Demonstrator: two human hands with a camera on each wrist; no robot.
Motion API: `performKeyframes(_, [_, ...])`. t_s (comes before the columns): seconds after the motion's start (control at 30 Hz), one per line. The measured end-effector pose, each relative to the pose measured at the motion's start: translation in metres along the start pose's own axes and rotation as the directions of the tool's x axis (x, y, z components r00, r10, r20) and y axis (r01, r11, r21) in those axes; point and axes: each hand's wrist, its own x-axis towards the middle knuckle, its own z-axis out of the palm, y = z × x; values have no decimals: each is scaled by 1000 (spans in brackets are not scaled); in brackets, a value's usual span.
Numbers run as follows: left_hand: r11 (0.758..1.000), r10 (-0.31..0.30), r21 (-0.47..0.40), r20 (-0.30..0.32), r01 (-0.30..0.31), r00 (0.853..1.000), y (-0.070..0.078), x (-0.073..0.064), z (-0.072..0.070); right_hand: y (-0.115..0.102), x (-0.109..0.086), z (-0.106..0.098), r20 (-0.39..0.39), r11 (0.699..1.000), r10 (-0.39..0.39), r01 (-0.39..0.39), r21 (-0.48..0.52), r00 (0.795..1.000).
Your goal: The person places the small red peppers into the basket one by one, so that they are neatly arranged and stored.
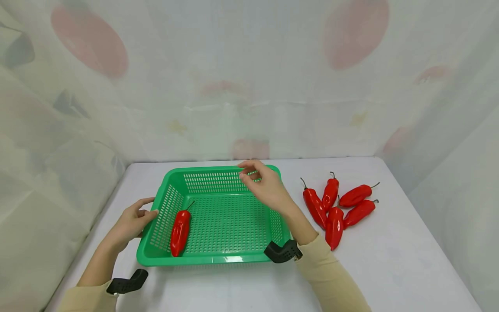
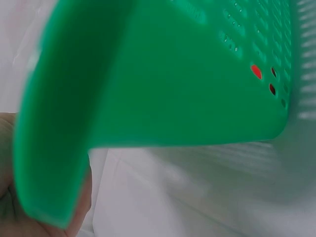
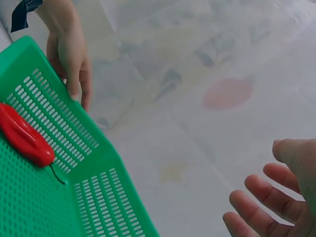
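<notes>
Nearest, at the bottom of the head view, beige sleeves (image 1: 331, 277) end at black wrist devices (image 1: 128, 282). Left of centre, the left hand (image 1: 134, 221) pinches the left rim of a green basket (image 1: 226, 261) between thumb and fingers. The basket stands mid-frame on a white table (image 1: 397, 255); one red pepper (image 1: 180, 233) lies along its left side, stem pointing up-frame. Right of centre, five more red peppers (image 1: 336, 220) lie clustered on the table. The right hand (image 1: 267, 184) hangs over the basket's upper right corner, holding nothing, its fingers spread and slightly bent. Farthest, pale patterned sheeting (image 1: 249, 117) fills the upper frame.
</notes>
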Motion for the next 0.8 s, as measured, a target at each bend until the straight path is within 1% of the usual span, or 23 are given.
performKeyframes(0.13, [1000,4,-2,1,-4,1000,0,0,0,12,-2,-10,-58,1000,16,-15,12,998])
performKeyframes(0.3, [1000,2,-2,4,-2,1000,0,-1,0,27,-4,-21,-130,1000,27,-29,-11,991])
performKeyframes(0.43, [1000,1,7,2,-1,1000,0,-1,0,37,-6,-30,-189,999,35,-39,-21,981])
performKeyframes(0.47, [1000,2,8,2,-2,1000,0,0,0,35,-7,-32,-203,999,38,-44,-24,978])
performKeyframes(0.63, [1000,-1,3,2,1,1000,0,0,0,46,-11,-42,-280,997,44,-58,-42,959])
performKeyframes(0.67, [1000,-2,1,2,2,1000,0,0,1,49,-11,-43,-291,997,44,-62,-52,956])
performKeyframes(0.7, [1000,-4,-1,2,4,1000,0,0,1,56,-11,-45,-301,996,42,-63,-59,953])
performKeyframes(0.8, [1000,-6,-5,3,6,1000,0,0,1,64,-14,-49,-322,994,40,-71,-84,946])
